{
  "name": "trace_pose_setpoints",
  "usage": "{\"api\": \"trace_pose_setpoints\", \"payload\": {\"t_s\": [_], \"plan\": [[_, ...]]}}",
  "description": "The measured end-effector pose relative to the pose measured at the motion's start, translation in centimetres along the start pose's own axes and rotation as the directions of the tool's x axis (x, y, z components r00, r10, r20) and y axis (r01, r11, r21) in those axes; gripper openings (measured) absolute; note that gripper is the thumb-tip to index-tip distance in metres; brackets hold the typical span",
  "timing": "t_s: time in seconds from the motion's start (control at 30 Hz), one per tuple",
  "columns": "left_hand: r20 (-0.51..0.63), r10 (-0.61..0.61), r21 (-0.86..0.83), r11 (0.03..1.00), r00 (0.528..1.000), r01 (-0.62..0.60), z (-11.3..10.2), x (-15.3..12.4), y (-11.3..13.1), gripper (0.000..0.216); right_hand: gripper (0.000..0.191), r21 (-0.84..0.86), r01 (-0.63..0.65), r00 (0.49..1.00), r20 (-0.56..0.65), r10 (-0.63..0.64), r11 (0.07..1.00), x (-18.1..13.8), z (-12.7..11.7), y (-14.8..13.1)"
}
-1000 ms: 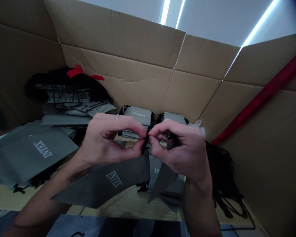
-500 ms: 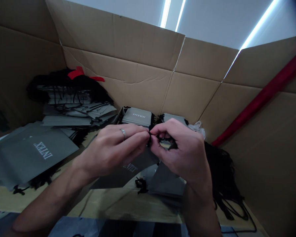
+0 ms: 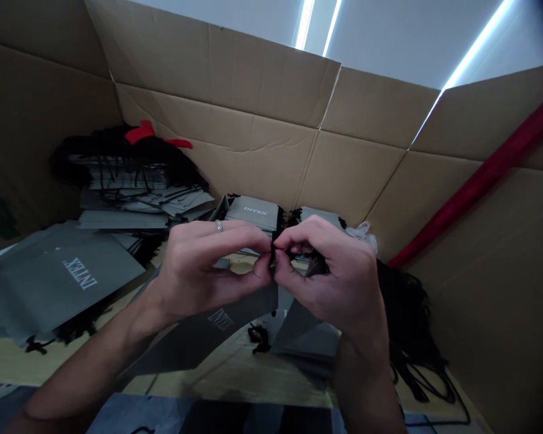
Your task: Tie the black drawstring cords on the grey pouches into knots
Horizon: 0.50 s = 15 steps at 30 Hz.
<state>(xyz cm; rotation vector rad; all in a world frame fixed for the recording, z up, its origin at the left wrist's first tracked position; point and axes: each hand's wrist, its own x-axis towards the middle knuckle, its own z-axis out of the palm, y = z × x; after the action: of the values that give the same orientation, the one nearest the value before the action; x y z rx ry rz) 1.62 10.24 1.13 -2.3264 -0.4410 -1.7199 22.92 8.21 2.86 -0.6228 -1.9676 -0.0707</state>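
My left hand (image 3: 203,265) pinches a short bit of black cord (image 3: 273,255) between thumb and fingertips. Opposite it, fingertips almost touching, my right hand (image 3: 335,277) is also closed in a pinch on the cord. The fingers hide most of the cord, so a knot cannot be made out. Below my left hand hangs a flat grey piece printed INTEX (image 3: 190,346), tilted and partly covered by the hand and forearm. Under my right hand lie more grey pieces (image 3: 305,331), with a black cord bundle (image 3: 259,337) beside them.
Grey INTEX pieces (image 3: 104,265) lie stacked at left, before a higher pile with black cords (image 3: 131,175) and a red strip (image 3: 140,131). Two more stacks, one INTEX-printed (image 3: 253,211), stand behind my hands. Loose black cords (image 3: 407,319) lie right. Cardboard walls (image 3: 253,126) enclose the table.
My left thumb and fingers have opened into a rounder pinch, still at the cord. The grey piece below has swung left and down. My right hand has hardly moved.
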Motion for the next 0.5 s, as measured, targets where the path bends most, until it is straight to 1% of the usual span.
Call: {"api": "trace_pose_setpoints", "payload": {"t_s": [0.1,0.2,0.3,0.43,0.5], "plan": [[0.004,-0.042,-0.088,0.995,0.999,0.042,0.03,-0.03,-0.27,0.022,0.013,0.035,0.002,1.0,-0.006,-0.001,0.999,0.01,-0.09,-0.06],[0.029,-0.134,-0.15,0.979,0.99,0.137,-0.01,-0.01,-0.26,0.025,0.015,0.068,-0.013,1.0,0.0,0.013,0.998,-0.01,-0.19,-0.14],[0.051,-0.198,-0.247,0.947,0.979,0.204,-0.06,0.1,-0.21,0.026,0.017,0.09,-0.043,0.999,0.003,0.042,0.995,-0.02,-0.26,-0.24],[0.085,-0.251,-0.364,0.893,0.964,0.265,0.03,0.27,-0.46,0.028,0.019,0.117,-0.069,0.998,-0.004,0.07,0.991,-0.03,-0.31,-0.33],[0.084,-0.244,-0.406,0.877,0.966,0.257,0.09,0.38,-0.66,0.029,0.019,0.127,-0.074,0.997,0.001,0.075,0.989,-0.05,-0.36,-0.33]]}}
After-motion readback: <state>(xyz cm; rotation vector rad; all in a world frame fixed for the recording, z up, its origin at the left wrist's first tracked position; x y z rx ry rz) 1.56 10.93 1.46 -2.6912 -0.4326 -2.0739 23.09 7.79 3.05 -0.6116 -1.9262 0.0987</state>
